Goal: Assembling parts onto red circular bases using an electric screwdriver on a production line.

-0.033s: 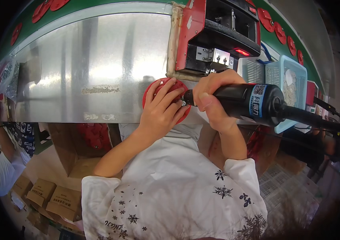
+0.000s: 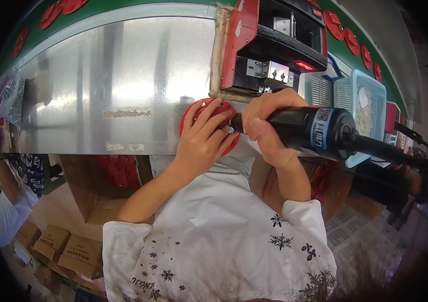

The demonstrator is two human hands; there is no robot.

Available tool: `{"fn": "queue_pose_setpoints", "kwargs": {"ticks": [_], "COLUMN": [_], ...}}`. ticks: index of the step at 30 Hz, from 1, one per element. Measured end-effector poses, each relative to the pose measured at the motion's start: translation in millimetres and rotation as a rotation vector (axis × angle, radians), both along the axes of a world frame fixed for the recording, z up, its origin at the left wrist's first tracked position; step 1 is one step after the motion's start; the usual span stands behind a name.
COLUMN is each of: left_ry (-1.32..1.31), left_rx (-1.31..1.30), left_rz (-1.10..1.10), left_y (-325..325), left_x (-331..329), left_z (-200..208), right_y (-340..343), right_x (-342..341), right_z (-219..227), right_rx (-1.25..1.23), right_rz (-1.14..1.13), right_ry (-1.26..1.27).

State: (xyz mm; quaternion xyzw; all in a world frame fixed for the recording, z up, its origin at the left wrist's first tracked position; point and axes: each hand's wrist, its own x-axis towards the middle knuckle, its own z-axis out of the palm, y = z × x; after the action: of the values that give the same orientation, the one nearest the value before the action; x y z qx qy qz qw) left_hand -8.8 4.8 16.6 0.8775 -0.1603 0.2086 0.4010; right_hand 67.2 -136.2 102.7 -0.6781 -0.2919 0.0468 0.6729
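Observation:
Under my left hand (image 2: 201, 143) lies a red round plastic part (image 2: 188, 121) on the near edge of the metal bench. My left fingers are spread and bent across its top, holding it down, and they hide much of it. My right hand (image 2: 273, 126) is wrapped round the front of a black electric screwdriver (image 2: 299, 132), which is held nearly level. The tool's tip meets the right side of the red part, close to my left fingertips. Small shiny metal (image 2: 231, 130) shows there, too small to make out.
Beyond my right hand stands a red and black machine (image 2: 231, 50) with a lit red display. Light blue baskets (image 2: 379, 95) stand to its right. A green conveyor (image 2: 108, 6) carries red round parts. A clear bag (image 2: 10, 98) sits at the left; cardboard boxes (image 2: 80, 254) stand below.
A silvery piece inside the upper opening of the machine has shifted and shows more. The screwdriver's rear end has turned slightly; my hands and the red part stay in place.

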Motion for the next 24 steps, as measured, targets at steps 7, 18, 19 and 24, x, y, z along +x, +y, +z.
{"fn": "queue_pose_setpoints", "kwargs": {"ticks": [7, 18, 19, 24], "left_ry": [0.011, -0.011, -0.01, 0.003], "left_rx": [0.001, -0.038, -0.035, -0.034], "left_rz": [-0.022, -0.012, -0.012, -0.024], "left_y": [3.6, 2.4, 3.4, 1.8], "left_x": [1.5, -0.3, -0.1, 3.4], "left_z": [1.4, -3.3, -3.5, -0.3], "right_y": [-13.2, -30.8, -29.3, -19.1], "right_x": [-2.8, 40.1, 42.1, 38.6], "right_z": [12.2, 61.4, 59.5, 70.1], "right_rx": [-0.037, 0.457, 0.456, 0.092], "right_rz": [0.002, -0.243, -0.244, -0.24], "right_ry": [-0.092, -0.086, -0.085, -0.131]}}
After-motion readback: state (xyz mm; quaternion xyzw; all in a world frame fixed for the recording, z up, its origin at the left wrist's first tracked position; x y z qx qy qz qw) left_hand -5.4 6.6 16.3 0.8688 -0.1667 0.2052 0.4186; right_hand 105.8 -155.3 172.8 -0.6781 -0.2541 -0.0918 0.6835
